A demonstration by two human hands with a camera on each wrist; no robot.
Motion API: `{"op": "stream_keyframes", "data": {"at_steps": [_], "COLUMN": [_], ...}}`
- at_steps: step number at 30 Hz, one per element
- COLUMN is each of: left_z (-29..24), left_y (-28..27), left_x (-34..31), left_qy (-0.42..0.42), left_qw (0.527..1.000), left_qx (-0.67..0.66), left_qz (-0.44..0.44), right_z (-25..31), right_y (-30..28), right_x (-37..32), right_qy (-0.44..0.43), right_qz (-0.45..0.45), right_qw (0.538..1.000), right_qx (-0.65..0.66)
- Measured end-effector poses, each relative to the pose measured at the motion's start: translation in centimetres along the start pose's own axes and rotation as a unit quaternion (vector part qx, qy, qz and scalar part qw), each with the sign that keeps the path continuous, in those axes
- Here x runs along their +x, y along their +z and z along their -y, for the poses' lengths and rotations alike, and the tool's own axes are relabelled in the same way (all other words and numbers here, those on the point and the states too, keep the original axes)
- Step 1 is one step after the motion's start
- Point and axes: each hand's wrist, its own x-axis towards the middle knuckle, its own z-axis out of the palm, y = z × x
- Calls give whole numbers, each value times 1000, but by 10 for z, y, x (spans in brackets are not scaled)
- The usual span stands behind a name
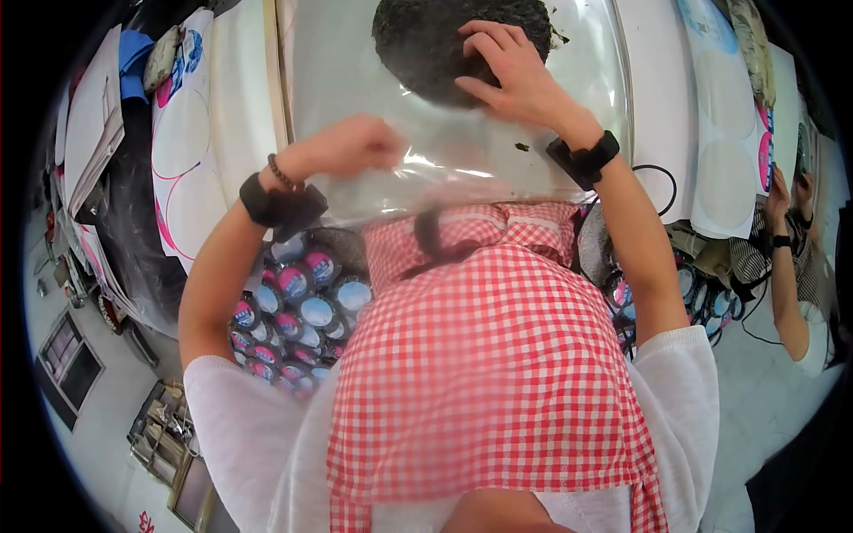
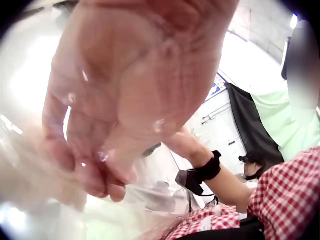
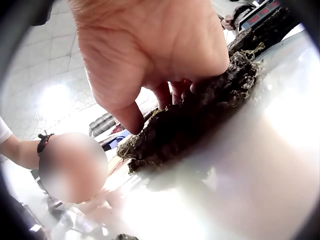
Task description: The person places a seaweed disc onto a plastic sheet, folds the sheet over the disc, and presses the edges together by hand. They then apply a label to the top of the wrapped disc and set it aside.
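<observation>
A dark, round cake of dried seaweed (image 1: 418,44) lies on shiny clear plastic (image 1: 338,80) at the top of the head view. My right hand (image 1: 520,75) rests on its right part with the fingers spread. In the right wrist view, the thumb (image 3: 129,117) touches the ragged edge of the cake, and the other fingertips reach down behind it. To the lower left of the cake, my left hand (image 1: 355,147) hovers over the plastic, blurred. Its fingers (image 2: 92,170) hang loosely bent, with no object visible among them. A small seaweed scrap (image 1: 522,147) lies on the plastic.
Sheets with round labels (image 1: 182,142) lie at the left, and more label sheets (image 1: 718,142) at the right. Below the work surface sit several round packs (image 1: 318,311) with pink and blue labels. Another person's arm (image 1: 785,275) shows at the far right.
</observation>
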Motion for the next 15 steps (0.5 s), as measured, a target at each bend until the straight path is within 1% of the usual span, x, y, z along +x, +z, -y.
{"op": "stream_keyframes", "data": {"at_steps": [1,3,6,7,10,13,15], "left_z": [2,9,-24,-21,1,1,-13], "left_y": [5,17,-4,-7,2,-5,-16], "left_x": [2,8,9,7,-5,-9,-5], "left_qy": [8,27,-144,-140,-30,12,-90], "left_qw": [998,978,974,981,997,999,991], "left_qx": [32,95,-9,49,-19,12,-95], "left_qz": [-63,-185,-174,-126,-74,-50,-23], "right_z": [-1,-3,-3,-4,-8,-9,-11], "right_y": [0,-2,0,1,4,4,4], "right_x": [0,1,1,1,0,1,3], "right_qy": [-2,-4,5,1,-11,-8,-1], "right_qz": [5,13,21,16,13,23,32], "right_qw": [1000,1000,1000,1000,1000,1000,999], "right_qx": [2,5,-7,-11,-15,-5,1]}}
